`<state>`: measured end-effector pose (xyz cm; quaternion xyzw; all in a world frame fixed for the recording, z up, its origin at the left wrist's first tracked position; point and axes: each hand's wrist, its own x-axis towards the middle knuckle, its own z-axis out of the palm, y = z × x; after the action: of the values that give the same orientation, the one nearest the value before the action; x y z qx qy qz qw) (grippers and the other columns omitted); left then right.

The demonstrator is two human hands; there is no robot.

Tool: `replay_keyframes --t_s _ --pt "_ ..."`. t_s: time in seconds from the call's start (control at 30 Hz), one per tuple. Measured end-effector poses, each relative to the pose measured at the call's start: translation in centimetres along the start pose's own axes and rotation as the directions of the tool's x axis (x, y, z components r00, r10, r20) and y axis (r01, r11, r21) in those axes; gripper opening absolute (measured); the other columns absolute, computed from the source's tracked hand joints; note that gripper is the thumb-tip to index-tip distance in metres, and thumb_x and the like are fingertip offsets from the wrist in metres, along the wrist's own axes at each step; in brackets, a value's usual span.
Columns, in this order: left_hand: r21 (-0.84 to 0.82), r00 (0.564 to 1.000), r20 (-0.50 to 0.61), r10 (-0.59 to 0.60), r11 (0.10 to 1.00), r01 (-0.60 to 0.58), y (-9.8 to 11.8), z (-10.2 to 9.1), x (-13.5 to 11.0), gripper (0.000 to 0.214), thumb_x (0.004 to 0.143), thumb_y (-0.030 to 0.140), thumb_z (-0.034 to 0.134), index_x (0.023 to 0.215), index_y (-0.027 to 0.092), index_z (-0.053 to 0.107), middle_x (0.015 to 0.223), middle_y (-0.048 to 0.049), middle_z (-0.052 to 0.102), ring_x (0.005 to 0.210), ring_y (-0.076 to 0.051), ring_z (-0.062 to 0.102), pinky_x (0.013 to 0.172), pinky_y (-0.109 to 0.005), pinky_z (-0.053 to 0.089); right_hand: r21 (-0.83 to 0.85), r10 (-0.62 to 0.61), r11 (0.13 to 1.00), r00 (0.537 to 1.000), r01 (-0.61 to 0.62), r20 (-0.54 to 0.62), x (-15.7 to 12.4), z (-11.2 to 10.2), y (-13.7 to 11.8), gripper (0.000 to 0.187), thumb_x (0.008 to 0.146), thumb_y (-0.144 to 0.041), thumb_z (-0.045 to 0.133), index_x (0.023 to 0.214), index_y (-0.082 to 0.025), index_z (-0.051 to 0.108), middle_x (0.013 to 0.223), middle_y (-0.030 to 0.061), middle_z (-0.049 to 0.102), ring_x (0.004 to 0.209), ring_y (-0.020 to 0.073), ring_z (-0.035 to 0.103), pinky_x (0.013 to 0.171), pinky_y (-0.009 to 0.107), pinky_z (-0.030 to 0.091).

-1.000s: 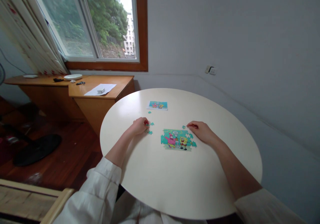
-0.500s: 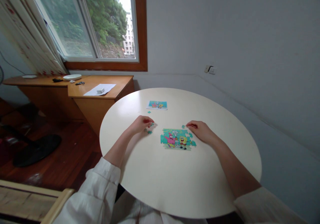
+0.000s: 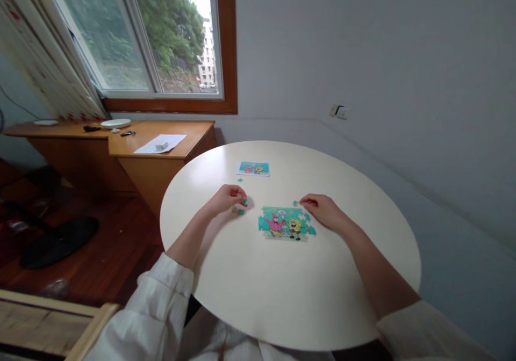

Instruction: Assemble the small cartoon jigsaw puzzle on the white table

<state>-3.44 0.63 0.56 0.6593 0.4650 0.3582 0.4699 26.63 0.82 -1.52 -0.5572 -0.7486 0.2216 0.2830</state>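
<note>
A small cartoon jigsaw puzzle point(image 3: 287, 223), mostly teal, lies assembled in part on the round white table point(image 3: 282, 296). My left hand point(image 3: 228, 197) is left of it, fingers pinched on a loose teal puzzle piece point(image 3: 244, 202); another loose piece point(image 3: 241, 211) lies just below. My right hand point(image 3: 324, 210) rests at the puzzle's upper right corner, fingers curled, fingertips on a teal piece point(image 3: 296, 203) at the puzzle's top edge.
A reference picture card point(image 3: 252, 168) lies farther back on the table, with one stray piece point(image 3: 240, 179) near it. A wooden desk point(image 3: 153, 159) with paper and a plate stands under the window at left. A fan base point(image 3: 56, 240) sits on the floor.
My left hand's fingers moved slightly right and closed on the loose teal piece that lay beside them. My right hand has stayed in place.
</note>
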Motion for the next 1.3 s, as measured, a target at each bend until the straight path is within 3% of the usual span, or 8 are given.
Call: replay_keyframes --t_s 0.17,0.4,0.57,1.0,1.3 --pt "0.049 0.999 0.022 0.031 0.998 -0.032 0.4 0.0 -0.2 0.007 0.064 0.02 0.058 0.066 0.013 0.058 0.064 -0.002 0.061 0.06 -0.009 0.054 0.058 -0.022 0.041 -0.021 0.012 1.0 1.0 -0.012 0.007 0.0 0.0 -0.2 0.022 0.072 -0.029 0.047 0.077 -0.016 0.063 0.073 0.0044 0.065 0.066 0.0147 0.056 0.062 0.025 0.042" --pt "0.01 0.952 0.306 -0.024 1.0 0.022 1.6 1.8 -1.1 0.004 0.06 0.015 0.059 0.063 0.013 0.059 0.058 0.0003 0.059 0.053 -0.008 0.051 0.053 -0.021 0.04 -0.035 0.008 0.999 1.0 -0.007 0.026 0.1 0.1 0.2 0.023 0.073 -0.03 0.046 0.078 -0.015 0.063 0.073 0.0041 0.064 0.066 0.0144 0.055 0.063 0.026 0.041" --pt "0.08 0.913 0.395 -0.103 0.994 0.077 1.2 2.9 -1.1 0.002 0.059 0.016 0.059 0.06 0.013 0.059 0.05 0.0004 0.058 0.047 -0.009 0.053 0.047 -0.02 0.04 -0.036 0.012 0.999 1.0 -0.011 0.021 0.0 0.0 0.0 0.023 0.073 -0.029 0.046 0.079 -0.015 0.063 0.073 0.0044 0.064 0.066 0.014 0.055 0.063 0.025 0.041" --pt "0.072 0.885 0.42 -0.199 0.98 0.186 1.9 3.0 -1.6 0.002 0.06 0.013 0.061 0.06 0.012 0.059 0.052 0.0 0.061 0.052 -0.012 0.061 0.053 -0.021 0.046 -0.008 0.007 1.0 1.0 -0.007 0.021 0.1 0.2 0.4 0.024 0.072 -0.03 0.047 0.079 -0.014 0.064 0.074 0.005 0.064 0.067 0.0144 0.056 0.063 0.025 0.041" --pt "-0.004 0.962 0.244 -0.124 0.992 0.129 1.2 3.3 -1.0 0.003 0.06 0.013 0.056 0.061 0.013 0.054 0.053 0.0034 0.054 0.051 -0.01 0.057 0.051 -0.02 0.043 0.047 0.006 0.999 1.0 -0.005 -0.02 0.1 0.2 0.4 0.023 0.072 -0.031 0.049 0.079 -0.014 0.063 0.071 0.0042 0.064 0.064 0.0131 0.054 0.06 0.024 0.04"
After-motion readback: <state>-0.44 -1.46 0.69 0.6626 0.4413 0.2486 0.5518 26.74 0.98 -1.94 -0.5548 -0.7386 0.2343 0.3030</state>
